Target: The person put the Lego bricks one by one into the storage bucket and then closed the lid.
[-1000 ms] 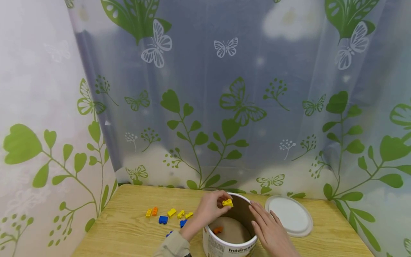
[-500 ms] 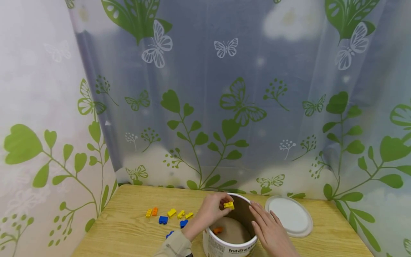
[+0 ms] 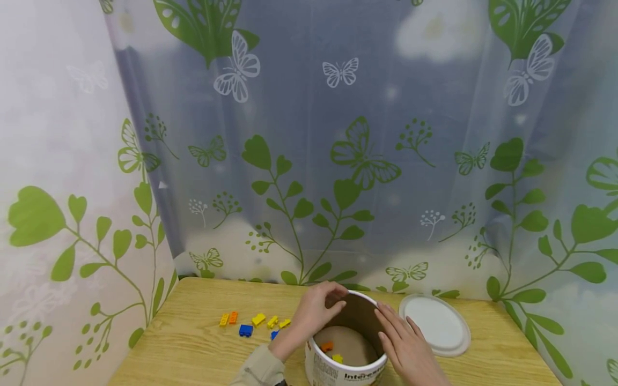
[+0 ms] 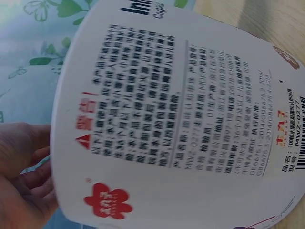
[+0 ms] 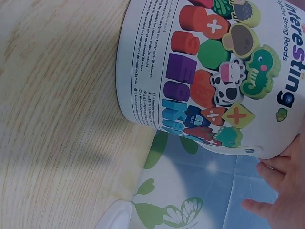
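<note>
A white printed bucket stands on the table between my hands. Inside, on its brown bottom, lie an orange toy brick and a yellow toy brick. Over the left rim hovers my left hand, thumb and fingers parted with nothing between them. In the left wrist view, part of that hand shows beyond the bucket's label. My right hand rests on the right rim with extended fingers. The right wrist view has the right hand's fingers at the bucket's upper edge.
Left of the bucket lie loose yellow bricks, an orange brick and a blue brick. Another blue brick is partly hidden by my left forearm. A white lid lies at right. A patterned curtain hangs behind the table.
The yellow brick that my left hand pinched over the bucket has been let go and lies inside, beside the orange one. The left fingers have parted; the right hand stays put.
</note>
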A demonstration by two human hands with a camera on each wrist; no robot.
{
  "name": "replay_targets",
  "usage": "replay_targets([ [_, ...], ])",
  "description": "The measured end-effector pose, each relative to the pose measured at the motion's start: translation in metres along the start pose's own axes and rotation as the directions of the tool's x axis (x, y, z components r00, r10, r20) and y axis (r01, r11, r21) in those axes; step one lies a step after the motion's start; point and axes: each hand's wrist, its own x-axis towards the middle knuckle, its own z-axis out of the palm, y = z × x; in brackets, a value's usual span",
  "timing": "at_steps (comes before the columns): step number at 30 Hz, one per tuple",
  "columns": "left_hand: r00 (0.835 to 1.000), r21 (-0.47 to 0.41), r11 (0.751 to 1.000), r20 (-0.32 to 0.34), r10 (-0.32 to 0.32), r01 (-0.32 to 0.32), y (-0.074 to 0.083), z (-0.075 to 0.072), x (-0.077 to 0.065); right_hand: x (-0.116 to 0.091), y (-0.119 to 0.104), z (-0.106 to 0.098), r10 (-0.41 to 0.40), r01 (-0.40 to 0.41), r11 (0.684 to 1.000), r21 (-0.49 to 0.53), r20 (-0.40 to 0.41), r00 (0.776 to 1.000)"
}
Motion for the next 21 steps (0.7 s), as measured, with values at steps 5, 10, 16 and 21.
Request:
replay_targets([
  [5,0.999,-0.035,0.999,-0.048,-0.003,0.002,0.002,-0.010,-0.001,0.000,-0.001,-0.001,0.012,-0.012,1.000,0.011,0.014,1.000],
  [10,0.996,-0.047,0.999,-0.085,-0.008,0.004,0.001,-0.021,-0.006,0.000,-0.001,-0.001,0.007,-0.007,1.000,0.011,0.013,1.000],
  [16,0.991,-0.016,1.000,-0.135,-0.019,0.017,-0.005,-0.039,-0.014,0.000,0.000,0.000,-0.004,0.004,1.000,0.011,-0.005,1.000],
  [21,0.985,-0.025,0.998,-0.164,-0.061,0.058,-0.014,-0.055,-0.021,-0.001,0.000,0.000,-0.009,0.009,1.000,0.010,-0.014,1.000],
])
